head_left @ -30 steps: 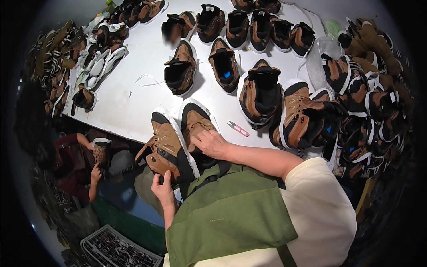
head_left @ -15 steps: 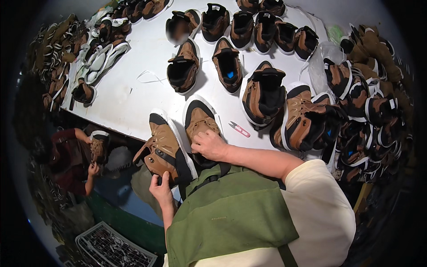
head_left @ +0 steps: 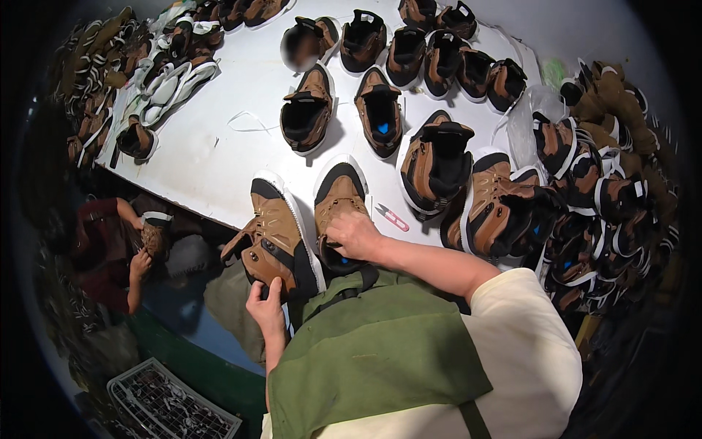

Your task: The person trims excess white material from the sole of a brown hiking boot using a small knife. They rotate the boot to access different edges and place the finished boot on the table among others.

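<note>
My left hand grips the heel of a brown and black shoe with a white sole, thumb outside. This shoe stands toe-away at the table's near edge, its flap sticking out to the left. Right beside it is a matching shoe, also toe-away. My right hand lies over that shoe's tongue and lace area, fingers curled down onto it; the fingertips are partly hidden. A bit of blue shows inside the opening below this hand. Pink-handled thread snips rest on the table to the right of it.
Several brown and black shoes, including one high shoe, stand across the white table. Piles of shoes crowd the right side, others the far left. At lower left, a person handles a shoe near a wire basket.
The view has shifted slightly. My right hand has shifted a little on the shoe's tongue, and blue now shows inside the opening. My left hand keeps its hold on the heel.
</note>
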Demonstrator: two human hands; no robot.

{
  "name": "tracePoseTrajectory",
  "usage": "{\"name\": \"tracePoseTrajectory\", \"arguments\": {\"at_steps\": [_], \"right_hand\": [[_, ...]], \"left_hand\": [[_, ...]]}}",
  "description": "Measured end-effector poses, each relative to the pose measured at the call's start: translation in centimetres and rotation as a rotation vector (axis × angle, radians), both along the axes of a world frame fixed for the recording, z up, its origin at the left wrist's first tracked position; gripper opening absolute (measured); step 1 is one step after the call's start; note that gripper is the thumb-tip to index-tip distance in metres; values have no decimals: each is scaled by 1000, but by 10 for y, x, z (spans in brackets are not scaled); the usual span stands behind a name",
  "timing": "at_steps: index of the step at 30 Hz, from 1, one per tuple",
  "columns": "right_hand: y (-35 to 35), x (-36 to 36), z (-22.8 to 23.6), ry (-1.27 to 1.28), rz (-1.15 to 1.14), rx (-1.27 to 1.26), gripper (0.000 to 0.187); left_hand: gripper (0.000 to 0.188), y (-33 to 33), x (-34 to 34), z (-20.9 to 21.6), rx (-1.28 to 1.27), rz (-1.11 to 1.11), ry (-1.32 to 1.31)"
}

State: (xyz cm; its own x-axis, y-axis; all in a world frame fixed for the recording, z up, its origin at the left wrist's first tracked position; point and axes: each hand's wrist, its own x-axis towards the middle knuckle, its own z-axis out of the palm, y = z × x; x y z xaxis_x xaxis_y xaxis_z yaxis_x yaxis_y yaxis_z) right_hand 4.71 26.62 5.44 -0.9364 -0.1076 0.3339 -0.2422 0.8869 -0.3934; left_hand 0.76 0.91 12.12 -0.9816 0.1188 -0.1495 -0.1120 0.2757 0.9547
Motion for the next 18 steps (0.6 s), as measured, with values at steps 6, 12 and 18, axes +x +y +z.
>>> {"name": "tracePoseTrajectory", "arguments": {"at_steps": [6,12,18], "right_hand": [[-3,8,8,-24,240,86,27],[-1,16,2,8,262,125,21],[-23,5,2,64,92,183,12]], "left_hand": [[16,0,1,-3,47,-11,-12],[17,-3,4,-4,45,1,-27],[17,2,4,3,41,3,-20]]}}
